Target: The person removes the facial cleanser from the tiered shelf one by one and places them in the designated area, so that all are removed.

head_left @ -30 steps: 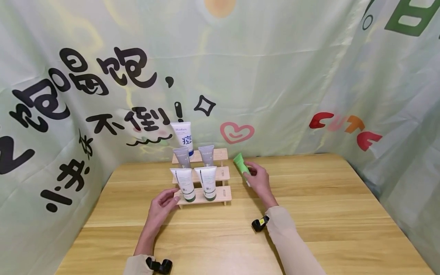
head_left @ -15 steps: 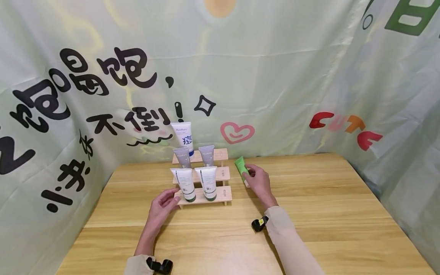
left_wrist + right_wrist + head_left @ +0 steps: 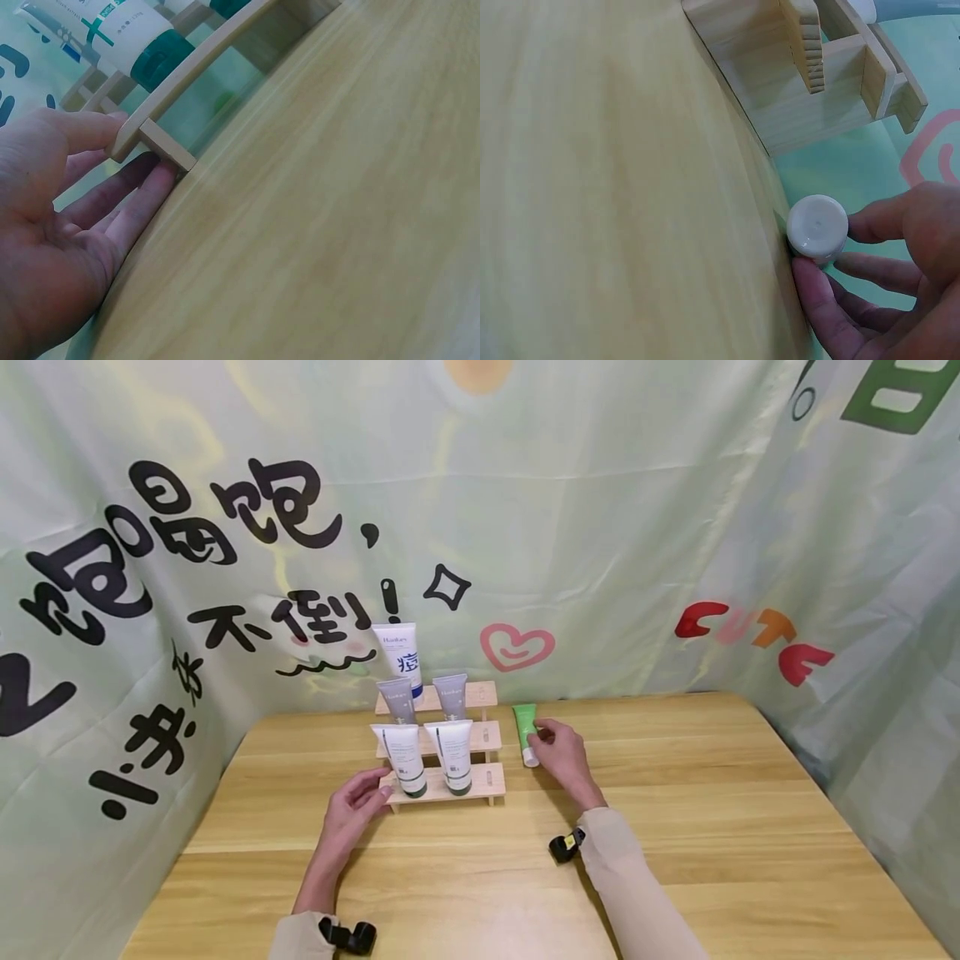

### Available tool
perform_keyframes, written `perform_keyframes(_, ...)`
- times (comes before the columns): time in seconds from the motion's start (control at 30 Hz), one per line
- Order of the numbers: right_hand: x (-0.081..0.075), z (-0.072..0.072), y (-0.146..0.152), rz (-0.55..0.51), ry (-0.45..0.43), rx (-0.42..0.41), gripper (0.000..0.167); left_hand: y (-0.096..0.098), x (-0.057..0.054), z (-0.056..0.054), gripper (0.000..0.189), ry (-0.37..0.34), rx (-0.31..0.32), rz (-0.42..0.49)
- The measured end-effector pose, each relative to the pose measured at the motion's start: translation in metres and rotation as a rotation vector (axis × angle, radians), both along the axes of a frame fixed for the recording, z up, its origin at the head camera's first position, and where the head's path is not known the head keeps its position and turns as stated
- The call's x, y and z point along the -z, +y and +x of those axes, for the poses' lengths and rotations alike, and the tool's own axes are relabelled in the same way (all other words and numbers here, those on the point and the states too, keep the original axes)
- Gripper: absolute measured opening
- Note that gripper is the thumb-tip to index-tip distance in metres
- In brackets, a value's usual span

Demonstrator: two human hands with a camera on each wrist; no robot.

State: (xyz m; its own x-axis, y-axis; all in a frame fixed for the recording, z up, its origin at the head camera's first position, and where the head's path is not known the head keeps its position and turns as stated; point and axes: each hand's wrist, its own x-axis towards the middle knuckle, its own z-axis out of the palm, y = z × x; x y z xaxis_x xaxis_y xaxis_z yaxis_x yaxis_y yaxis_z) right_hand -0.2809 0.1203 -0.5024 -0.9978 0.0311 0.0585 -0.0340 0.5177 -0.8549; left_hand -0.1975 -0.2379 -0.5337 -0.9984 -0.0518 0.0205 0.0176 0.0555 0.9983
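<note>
In the head view my right hand (image 3: pixel 564 758) holds a green squeeze tube (image 3: pixel 525 725) with a white cap, just right of a stepped wooden display stand (image 3: pixel 491 783). Seen from the right wrist, the round cap (image 3: pixel 817 227) faces the camera, close to the tabletop, with fingertips on two sides of it. My left hand (image 3: pixel 352 810) grips the left end of the stand's lowest shelf; in the left wrist view its fingers (image 3: pixel 142 191) reach the stand's leg. Two white tubes (image 3: pixel 454 756) with green caps stand on that shelf.
Two grey-purple tubes (image 3: pixel 450 697) stand on the middle shelf, and a taller white tube (image 3: pixel 401 656) with blue lettering is on the top one. Close behind the wooden table (image 3: pixel 675 793) hangs a printed cloth (image 3: pixel 600 568).
The green tube has turned from a slant to nearly straight, its cap swinging left toward the stand and its crimped end coming down. My left hand stays at the stand.
</note>
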Motion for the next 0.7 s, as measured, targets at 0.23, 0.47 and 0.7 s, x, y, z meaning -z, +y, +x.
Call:
perform_keyframes(0.23,-0.002,0.000,0.004,-0.005,-0.016,0.007,0.041,0.002,-0.002,-0.004,0.043,0.005,0.017,-0.012)
perform_keyframes(0.47,-0.009,0.002,0.008,-0.064,-0.034,0.016,0.042,0.002,-0.003,-0.004,0.041,-0.003,0.012,-0.017)
perform_keyframes(0.7,-0.024,0.008,0.012,-0.206,-0.026,-0.011,0.040,0.001,-0.002,-0.001,0.041,-0.013,0.001,-0.015)
